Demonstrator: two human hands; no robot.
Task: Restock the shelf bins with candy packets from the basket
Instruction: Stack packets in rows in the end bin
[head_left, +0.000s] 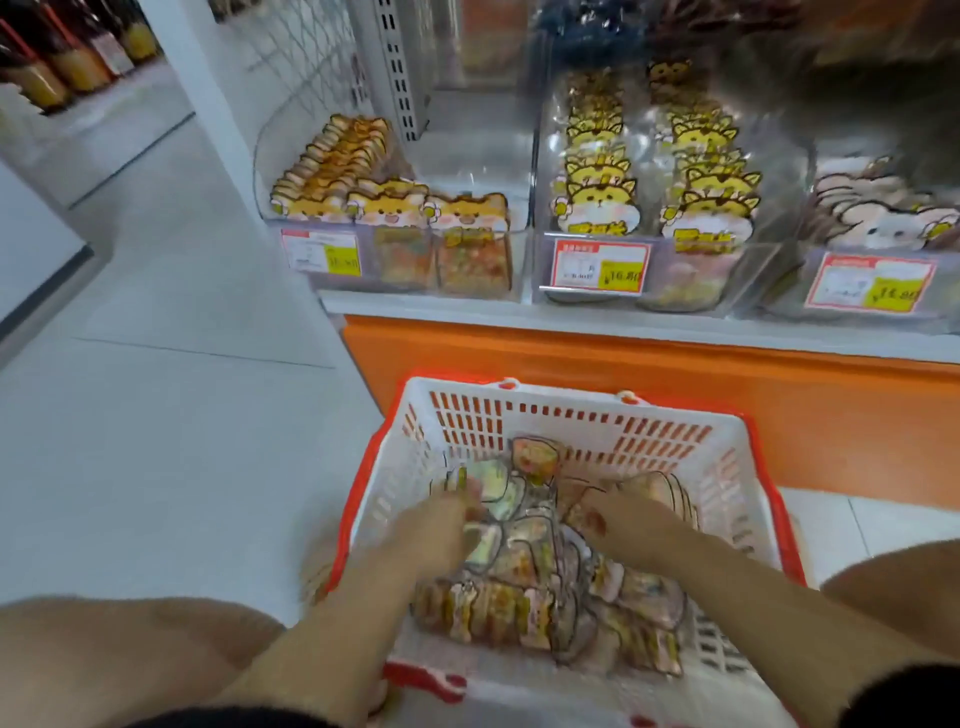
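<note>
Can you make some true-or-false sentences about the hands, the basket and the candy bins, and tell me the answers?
1. The left hand and right hand both reach into the white slotted plastic basket with an orange-red rim. True.
2. The basket is empty. False: it holds a pile of clear candy packets.
3. The clear plastic shelf bins hold yellow animal-faced packets. True.
4. The price tags are blue. False: they are red-and-yellow price tags.
5. The basket stands on the shelf. False: it sits lower, in front of the orange base panel.
</note>
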